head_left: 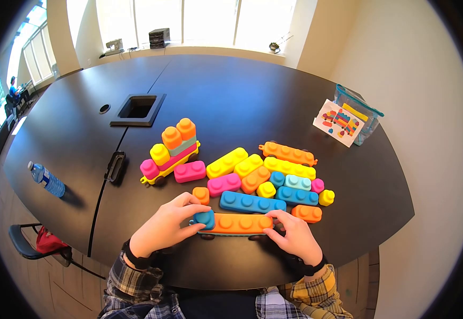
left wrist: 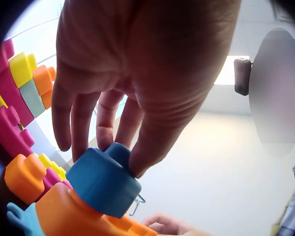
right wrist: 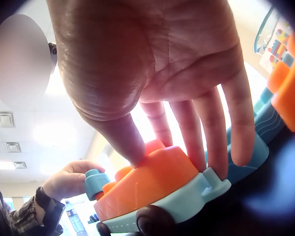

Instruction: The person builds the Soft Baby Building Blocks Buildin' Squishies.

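Observation:
My left hand (head_left: 166,227) pinches a small blue block (head_left: 205,219) between thumb and fingers. In the left wrist view this blue block (left wrist: 102,183) sits over the left end of a long orange block (left wrist: 59,211). That orange block (head_left: 232,224) lies along a light blue wheeled base (right wrist: 184,206), a train-car shape, at the near side of the table. At its right end my right hand (head_left: 297,236) grips the orange block, thumb on the near side and fingers on the far side. A long blue block (head_left: 252,202) lies just beyond it.
Loose yellow, pink, orange and blue blocks lie beyond my hands. A built car (head_left: 170,157) stands left of them, an orange wheeled base (head_left: 290,154) behind. A picture card (head_left: 339,123) leans on a clear bin (head_left: 372,125). A water bottle (head_left: 48,181) stands far left.

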Demonstrator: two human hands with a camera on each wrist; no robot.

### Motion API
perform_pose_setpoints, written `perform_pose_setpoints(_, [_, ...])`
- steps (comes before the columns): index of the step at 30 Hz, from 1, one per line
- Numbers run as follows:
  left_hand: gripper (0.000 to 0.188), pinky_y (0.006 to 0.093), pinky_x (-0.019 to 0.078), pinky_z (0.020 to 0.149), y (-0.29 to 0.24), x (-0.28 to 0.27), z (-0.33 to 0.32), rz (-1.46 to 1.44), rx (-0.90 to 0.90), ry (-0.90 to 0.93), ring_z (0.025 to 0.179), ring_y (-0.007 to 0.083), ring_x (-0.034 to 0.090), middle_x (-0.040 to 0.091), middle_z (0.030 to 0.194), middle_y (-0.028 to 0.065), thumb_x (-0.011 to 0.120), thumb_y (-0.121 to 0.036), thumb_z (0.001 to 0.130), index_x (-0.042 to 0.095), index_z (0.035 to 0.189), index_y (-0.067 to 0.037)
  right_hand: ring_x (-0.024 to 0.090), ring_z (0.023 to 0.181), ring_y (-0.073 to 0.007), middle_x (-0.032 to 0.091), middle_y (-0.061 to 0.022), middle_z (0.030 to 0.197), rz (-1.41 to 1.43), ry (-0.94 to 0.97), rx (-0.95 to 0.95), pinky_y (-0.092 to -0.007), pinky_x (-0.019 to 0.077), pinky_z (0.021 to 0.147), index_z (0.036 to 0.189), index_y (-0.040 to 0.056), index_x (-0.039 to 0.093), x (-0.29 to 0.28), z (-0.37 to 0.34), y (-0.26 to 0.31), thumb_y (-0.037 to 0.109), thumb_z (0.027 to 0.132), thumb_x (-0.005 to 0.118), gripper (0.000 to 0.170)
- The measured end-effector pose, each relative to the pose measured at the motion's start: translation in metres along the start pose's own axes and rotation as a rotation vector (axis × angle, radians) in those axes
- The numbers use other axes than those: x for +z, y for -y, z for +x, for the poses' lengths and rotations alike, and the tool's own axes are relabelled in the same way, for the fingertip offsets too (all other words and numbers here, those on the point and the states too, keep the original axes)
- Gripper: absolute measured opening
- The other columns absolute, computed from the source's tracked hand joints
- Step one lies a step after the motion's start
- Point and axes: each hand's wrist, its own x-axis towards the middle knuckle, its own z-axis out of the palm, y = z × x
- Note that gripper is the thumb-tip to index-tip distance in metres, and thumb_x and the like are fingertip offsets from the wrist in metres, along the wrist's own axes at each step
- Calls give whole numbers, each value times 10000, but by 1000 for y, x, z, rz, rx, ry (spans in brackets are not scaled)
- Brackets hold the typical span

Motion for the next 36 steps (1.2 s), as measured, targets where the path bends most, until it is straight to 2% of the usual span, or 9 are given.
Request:
perform_pose_setpoints(11, [427,394,532,951,8,11,1,5,21,59,1095,338,635,596,1231,136,777,-37,882,672,1296,-54,721,892,-312,719,-89,992,21,-5,-21,-382,574,768,1213,91,650,0,1,-2,258,948,759,333])
perform_pose_setpoints(13, [498,411,537,962,6,11,0,19,56,37,1147,356,633,586,1288,145,817,-79,853,641,1318,-60,720,898,-316,717,-91,1002,14,4,-25,-386,575,771,1215,88,642,-1,1,0,257,951,753,332])
perform_pose_setpoints(17, [556,434,548,949,-8,19,1,78,-6,-2,1146,386,645,617,1272,156,853,-117,819,611,1317,-72,718,907,-322,718,-93,1018,3,10,-22,-391,576,777,1215,88,639,0,1,1,258,954,750,331])
perform_pose_setpoints(19, [563,452,556,916,1,24,2,102,-53,48,1092,410,660,655,1211,160,869,-138,803,602,1296,-82,716,919,-327,717,-94,1032,5,10,-23,-395,577,783,1212,88,639,0,1,1,261,954,749,329])
perform_pose_setpoints(22, [527,450,561,891,1,26,3,101,-34,23,1041,413,672,680,1138,153,868,-131,798,613,1258,-87,716,924,-327,717,-94,1036,7,24,-18,-394,577,787,1211,89,639,-1,1,1,260,952,751,330])
perform_pose_setpoints(32, [525,442,562,884,4,21,6,101,-10,70,1036,402,675,687,1134,142,871,-130,796,618,1255,-95,714,916,-323,716,-92,1023,35,7,-26,-389,574,781,1205,88,641,0,1,-1,259,953,750,323])
perform_pose_setpoints(36, [562,440,556,912,-1,20,5,91,-28,80,1085,396,664,672,1189,154,876,-151,806,606,1293,-80,714,911,-326,716,-92,1023,20,13,-23,-392,574,773,1206,91,640,-1,1,1,258,956,746,319])
